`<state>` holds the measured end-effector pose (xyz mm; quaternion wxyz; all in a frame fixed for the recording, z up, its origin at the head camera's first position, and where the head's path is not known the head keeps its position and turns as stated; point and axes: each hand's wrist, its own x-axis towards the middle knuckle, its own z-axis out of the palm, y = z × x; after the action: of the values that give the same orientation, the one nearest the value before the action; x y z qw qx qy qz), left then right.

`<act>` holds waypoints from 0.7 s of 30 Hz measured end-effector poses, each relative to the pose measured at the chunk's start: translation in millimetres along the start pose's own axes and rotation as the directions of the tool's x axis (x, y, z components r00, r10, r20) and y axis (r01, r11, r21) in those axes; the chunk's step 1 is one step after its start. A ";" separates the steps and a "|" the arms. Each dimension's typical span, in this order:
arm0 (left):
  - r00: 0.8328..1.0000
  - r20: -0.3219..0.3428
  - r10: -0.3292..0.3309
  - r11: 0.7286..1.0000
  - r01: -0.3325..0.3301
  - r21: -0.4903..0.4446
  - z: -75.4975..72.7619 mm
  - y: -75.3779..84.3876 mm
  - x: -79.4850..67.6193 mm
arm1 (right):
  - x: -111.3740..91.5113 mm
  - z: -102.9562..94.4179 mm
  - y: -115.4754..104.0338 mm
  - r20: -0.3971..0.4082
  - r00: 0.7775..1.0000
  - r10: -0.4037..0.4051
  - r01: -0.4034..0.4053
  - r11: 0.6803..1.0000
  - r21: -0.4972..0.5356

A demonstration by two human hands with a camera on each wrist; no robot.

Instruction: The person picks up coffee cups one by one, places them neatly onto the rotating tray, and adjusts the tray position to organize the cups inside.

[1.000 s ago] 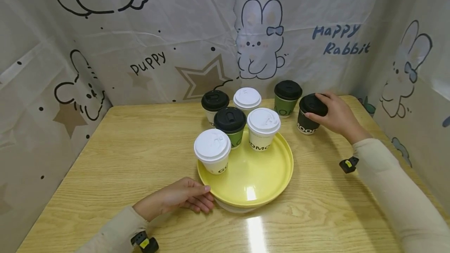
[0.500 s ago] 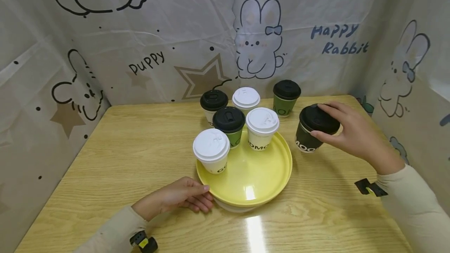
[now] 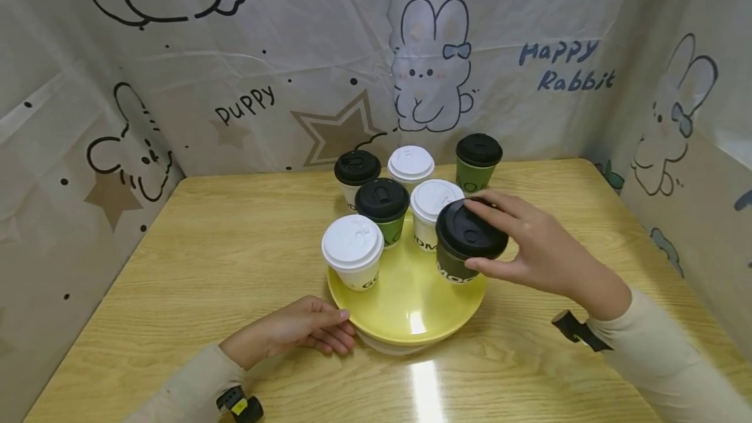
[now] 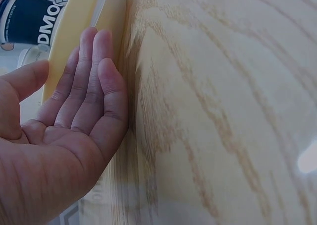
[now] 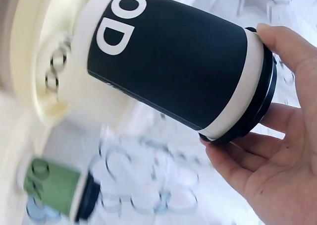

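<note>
My right hand [image 3: 531, 247] grips a dark paper coffee cup [image 5: 173, 61] by its black lid, thumb on one side and fingers on the other. In the head view the cup is over the right part of a round yellow tray [image 3: 405, 318], in front of a white-lidded cup [image 3: 424, 230]. Whether its base touches the tray cannot be told. On the tray also stand a green cup with a black lid [image 3: 383, 201] and another white-lidded cup [image 3: 352, 250]. My left hand [image 3: 299, 328] touches the tray's front-left edge, its fingers [image 4: 91, 81] extended along the side.
Behind the tray stand a black-lidded pale cup [image 3: 356, 172], a white-lidded cup [image 3: 411, 163] and a green cup with a black lid [image 3: 479, 158]. Printed cloth [image 3: 235, 51] walls the wooden table [image 3: 235, 240] at the back and sides. A pale base shows under the tray.
My right hand has carried the dark cup from the table's right side toward me and then left, over the tray. The left hand has stayed at the tray's edge.
</note>
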<state>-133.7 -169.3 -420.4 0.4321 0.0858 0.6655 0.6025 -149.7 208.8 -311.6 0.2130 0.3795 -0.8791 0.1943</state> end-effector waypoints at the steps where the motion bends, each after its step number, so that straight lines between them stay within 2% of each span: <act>1: 1.000 -0.001 0.000 1.000 0.000 0.001 0.0 -0.2 0.0 | 2.7 6.3 -2.2 0.013 1.000 -0.019 0.019 1.000 0.010; 6: 1.000 0.006 0.008 1.000 -0.008 -0.003 -0.4 -1.8 0.2 | 16.2 34.6 -9.3 0.068 0.994 -0.080 0.076 0.996 0.054; 12: 1.000 0.011 0.006 1.000 -0.006 -0.004 -0.7 -1.6 0.7 | 28.0 56.4 -9.0 0.066 0.988 -0.138 0.135 0.989 0.055; 21: 1.000 0.007 0.002 1.000 -0.002 0.006 -0.7 -0.1 -0.2 | 34.6 70.8 -8.9 0.093 0.989 -0.119 0.116 0.993 0.035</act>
<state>-134.0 -170.0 -420.5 0.4336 0.0895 0.6657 0.6007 -180.6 147.2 -351.0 0.1765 0.4426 -0.8614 0.1760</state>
